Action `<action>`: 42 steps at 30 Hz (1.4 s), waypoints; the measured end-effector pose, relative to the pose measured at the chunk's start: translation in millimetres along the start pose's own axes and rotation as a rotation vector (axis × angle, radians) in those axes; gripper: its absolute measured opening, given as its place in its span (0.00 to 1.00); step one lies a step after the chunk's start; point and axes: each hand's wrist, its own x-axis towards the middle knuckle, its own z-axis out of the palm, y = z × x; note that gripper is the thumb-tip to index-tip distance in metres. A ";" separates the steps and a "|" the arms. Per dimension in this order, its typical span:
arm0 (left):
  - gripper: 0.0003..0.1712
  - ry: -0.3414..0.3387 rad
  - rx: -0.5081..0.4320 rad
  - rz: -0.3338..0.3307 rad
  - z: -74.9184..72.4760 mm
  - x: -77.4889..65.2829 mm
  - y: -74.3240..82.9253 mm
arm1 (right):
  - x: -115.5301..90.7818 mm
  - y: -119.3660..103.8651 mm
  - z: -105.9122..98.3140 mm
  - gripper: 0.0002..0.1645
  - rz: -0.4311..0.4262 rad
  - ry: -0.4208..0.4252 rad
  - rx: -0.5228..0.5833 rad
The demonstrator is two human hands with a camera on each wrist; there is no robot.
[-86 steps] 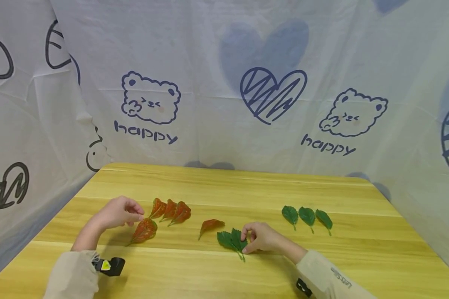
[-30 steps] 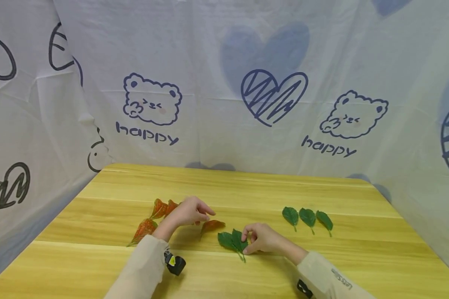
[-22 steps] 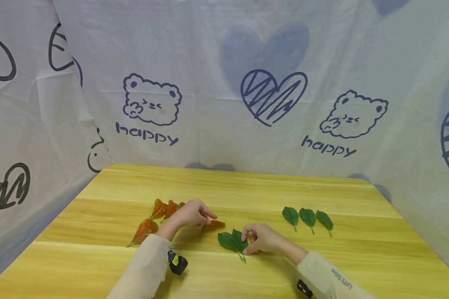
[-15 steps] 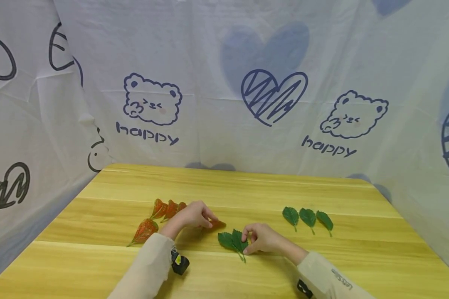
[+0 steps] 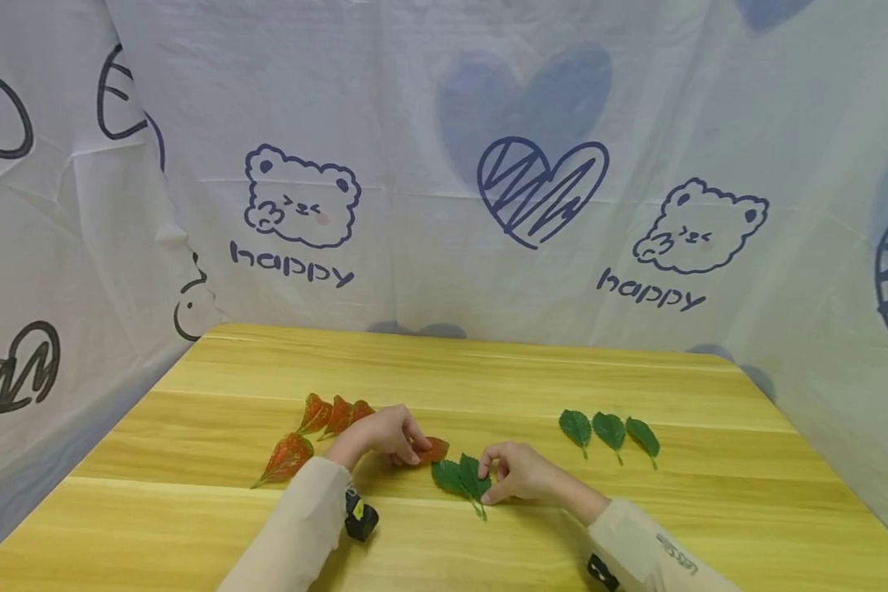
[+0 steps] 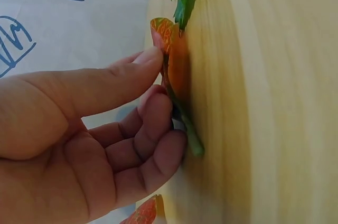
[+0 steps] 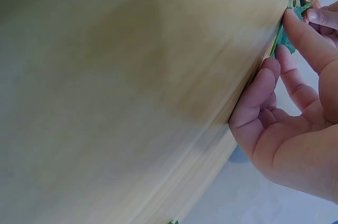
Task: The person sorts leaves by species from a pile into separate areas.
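My left hand [image 5: 388, 433] pinches a red-orange leaf [image 5: 435, 450] between thumb and fingers, at the middle of the table. In the left wrist view its green stem [image 6: 194, 142] passes below the curled fingers, and the thumb presses on the leaf near the blade's base. My right hand [image 5: 521, 473] pinches a dark green serrated leaf [image 5: 470, 470] at its right edge, thumb and index fingertip on it. A second green leaf [image 5: 447, 475] lies partly under that one. The red leaf's tip comes right to the green pair's upper edge.
Left of my left hand lie several red leaves: one large leaf [image 5: 286, 458] in front and a row [image 5: 314, 413] behind, its right end partly hidden by the hand. Three green leaves [image 5: 608, 430] lie in a row at right. A printed cloth [image 5: 414, 247] hangs behind the wooden table [image 5: 488, 370].
My left hand has come from the large red leaf at left to the single red leaf in the middle, taken hold of it and turned it slightly. The right hand has stayed still.
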 end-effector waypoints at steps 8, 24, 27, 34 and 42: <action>0.14 -0.038 -0.016 0.006 -0.3 0.7 -0.9 | -2.0 1.1 -1.5 0.08 0.064 -0.010 0.065; 0.14 -0.039 -0.068 0.005 0.4 -0.8 -4.4 | -0.1 -5.1 5.5 0.14 0.046 0.075 -0.079; 0.14 -0.043 -0.072 0.011 -0.2 -1.5 -4.8 | 0.4 -6.4 6.3 0.14 0.048 0.084 -0.098; 0.14 -0.048 -0.083 0.019 -0.9 -2.0 -5.0 | -0.9 -8.4 5.3 0.13 0.059 0.076 -0.045; 0.13 -0.041 -0.076 0.005 -0.5 -1.7 -5.0 | -2.6 -8.6 4.8 0.12 0.112 0.068 0.074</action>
